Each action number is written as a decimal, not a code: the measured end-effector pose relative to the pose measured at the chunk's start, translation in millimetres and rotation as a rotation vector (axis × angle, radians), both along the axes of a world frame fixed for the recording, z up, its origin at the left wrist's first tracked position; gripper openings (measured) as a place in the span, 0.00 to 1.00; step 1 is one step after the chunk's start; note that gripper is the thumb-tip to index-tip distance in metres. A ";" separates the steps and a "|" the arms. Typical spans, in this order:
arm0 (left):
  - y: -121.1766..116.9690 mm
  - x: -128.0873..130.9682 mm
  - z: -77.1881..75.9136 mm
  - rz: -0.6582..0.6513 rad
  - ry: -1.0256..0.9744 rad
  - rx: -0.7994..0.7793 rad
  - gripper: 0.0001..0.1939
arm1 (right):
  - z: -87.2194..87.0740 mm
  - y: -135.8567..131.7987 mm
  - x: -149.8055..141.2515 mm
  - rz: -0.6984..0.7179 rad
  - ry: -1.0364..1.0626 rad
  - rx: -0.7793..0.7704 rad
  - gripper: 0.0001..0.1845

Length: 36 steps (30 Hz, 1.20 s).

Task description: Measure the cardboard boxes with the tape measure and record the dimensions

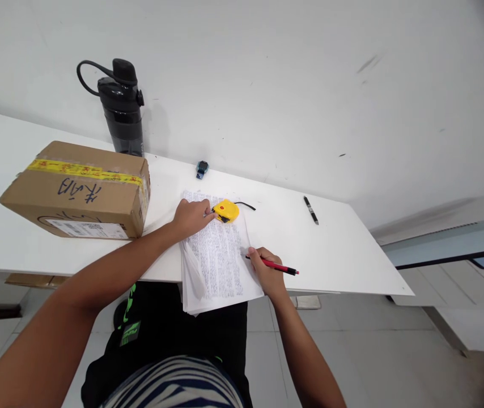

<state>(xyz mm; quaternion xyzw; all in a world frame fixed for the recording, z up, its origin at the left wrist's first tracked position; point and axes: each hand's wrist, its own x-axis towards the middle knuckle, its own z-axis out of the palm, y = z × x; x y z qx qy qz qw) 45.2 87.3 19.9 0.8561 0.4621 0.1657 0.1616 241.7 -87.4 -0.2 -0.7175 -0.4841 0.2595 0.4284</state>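
My left hand [193, 217] rests on a stack of paper sheets [219, 260]. Its fingers are curled, and their tips meet the left end of a yellow tape measure [226, 210]; whether they pinch the blade's end is hard to make out. A black wrist strap trails from the tape measure to the right. In my right hand [268, 276] is a red pen [276, 265] with black ends, its tip by the right edge of the top sheet. Dense small writing covers that sheet, and its lower left edge curls up.
A taped cardboard box [76, 190] stands left on the white table [293, 243], with a dark water bottle [123, 113] behind it. A watch-like blue and black object [202, 169] lies near the wall. Off to the right lies a black pen [310, 210]. The papers overhang the front edge.
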 end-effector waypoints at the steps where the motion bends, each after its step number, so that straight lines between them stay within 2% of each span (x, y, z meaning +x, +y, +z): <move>1: 0.1 -0.3 0.0 -0.007 0.001 0.003 0.16 | 0.3 0.1 -0.2 -0.004 -0.001 -0.002 0.22; 6: 1.4 -1.3 -0.4 -0.059 0.041 0.035 0.20 | 2.2 0.4 0.0 0.026 -0.010 -0.016 0.22; 13: 1.0 -0.7 -2.0 -0.117 0.098 0.099 0.20 | 1.3 -0.3 -1.0 0.010 -0.004 -0.007 0.22; 17: -0.6 0.2 -0.9 -0.119 0.111 0.114 0.19 | 0.6 -0.4 -1.3 -0.036 -0.012 0.022 0.22; 22: -1.6 1.3 -0.2 -0.126 0.105 0.119 0.19 | 1.4 -2.1 -0.2 0.016 -0.030 -0.005 0.22; 33: -2.9 2.5 0.2 -0.120 0.102 0.103 0.19 | 1.1 -1.5 -2.5 -0.052 -0.030 0.024 0.23; 36: -2.8 2.8 0.2 -0.124 0.101 0.109 0.19 | 1.7 -1.6 -2.4 -0.026 -0.018 0.026 0.23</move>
